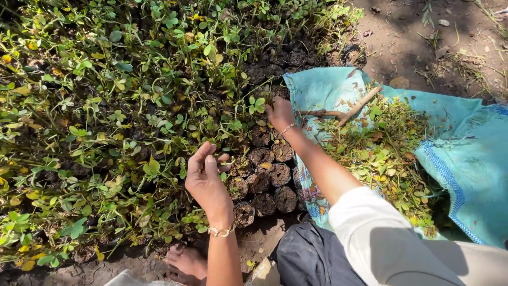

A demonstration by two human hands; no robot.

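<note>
My left hand (206, 180) hovers over small black soil-filled nursery bags (270, 185), fingers pinched together near a seedling; whether anything is between them I cannot tell. My right hand (280, 114) reaches farther out into the seedlings (132, 106), fingers curled down among leaves and bags at the edge of the bed. Both wrists wear thin bracelets. The seedlings are low green plants with some yellow leaves, packed closely in rows of bags.
A light blue woven sack (465, 153) lies spread on the right with a heap of pulled green and yellow leaves (381, 153) and a dry stick (349, 111) on it. Bare soil lies at the top right. My bare foot (185, 262) rests at the bottom.
</note>
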